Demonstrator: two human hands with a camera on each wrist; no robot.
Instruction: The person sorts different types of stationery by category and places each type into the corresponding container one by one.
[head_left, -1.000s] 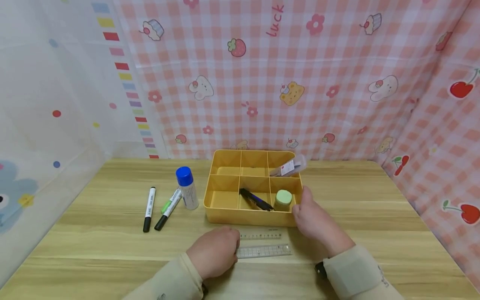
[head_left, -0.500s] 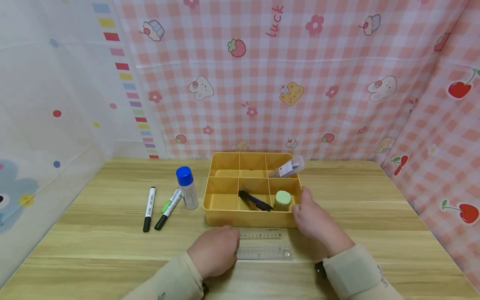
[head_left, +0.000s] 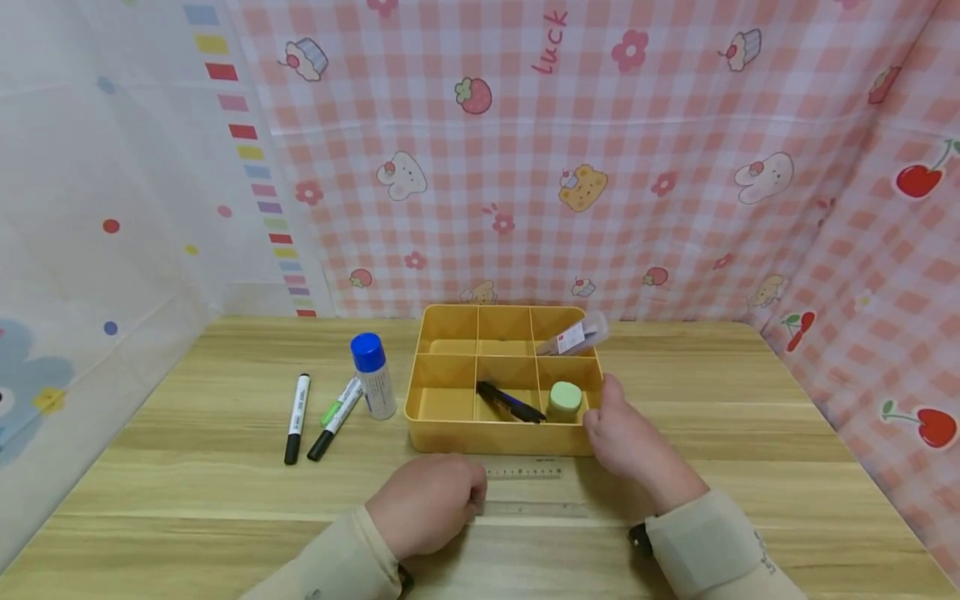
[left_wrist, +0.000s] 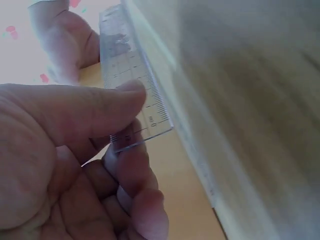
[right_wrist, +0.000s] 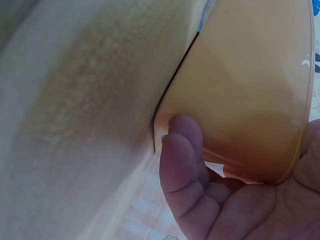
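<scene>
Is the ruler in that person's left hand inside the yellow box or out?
Out: the left hand pinches the clear ruler near one end, in front of the yellow box.

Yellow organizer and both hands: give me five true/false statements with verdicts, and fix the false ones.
1. The left hand pinches a clear ruler near one end. True.
2. The right hand touches nothing. False: it grips the right end of the yellow organizer.
3. A green-topped item is in the front right compartment. True.
4. The blue-capped bottle lies inside the yellow organizer. False: it stands on the table, to the left.
5. A black pen is in the front middle compartment. True.
</scene>
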